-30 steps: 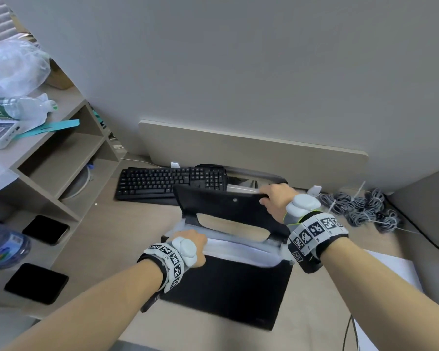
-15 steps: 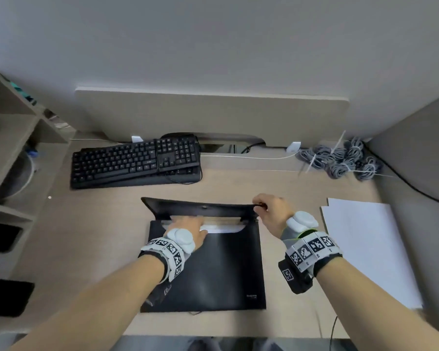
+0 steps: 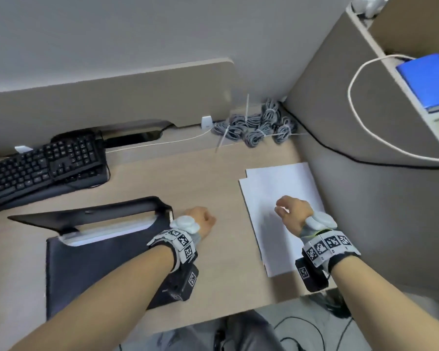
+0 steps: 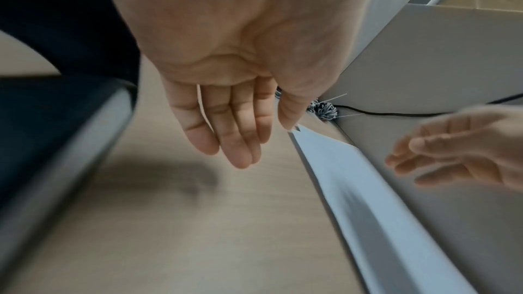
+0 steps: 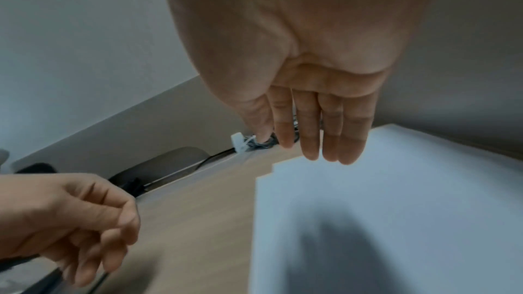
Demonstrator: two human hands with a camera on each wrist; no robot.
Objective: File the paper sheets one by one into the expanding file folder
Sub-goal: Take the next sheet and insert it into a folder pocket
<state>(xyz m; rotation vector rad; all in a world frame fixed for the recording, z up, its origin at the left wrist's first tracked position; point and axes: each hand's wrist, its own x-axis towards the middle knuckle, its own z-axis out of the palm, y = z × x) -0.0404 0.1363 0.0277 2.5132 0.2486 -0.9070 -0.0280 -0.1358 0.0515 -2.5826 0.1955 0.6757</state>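
Observation:
The black expanding file folder (image 3: 94, 269) lies on the desk at the left, its flap (image 3: 91, 214) raised and white paper showing in its mouth. A stack of white paper sheets (image 3: 281, 198) lies at the right, also seen as the paper stack (image 5: 396, 209) and its edge (image 4: 353, 176). My left hand (image 3: 203, 220) hovers over bare desk between folder and stack, fingers relaxed and empty (image 4: 234, 133). My right hand (image 3: 289, 211) hangs just above the stack with straight fingers (image 5: 319, 133), holding nothing.
A black keyboard (image 3: 41, 165) sits at the back left. Bundled grey cables (image 3: 259, 127) lie at the back by the partition wall (image 3: 365, 173). A blue book (image 3: 428, 82) and white cord are on the shelf at right. The desk's front edge (image 3: 238, 310) is near.
Both hands have let go of the folder and moved right. The right hand now hovers over the paper stack; the left sits between folder and stack. My view swung right.

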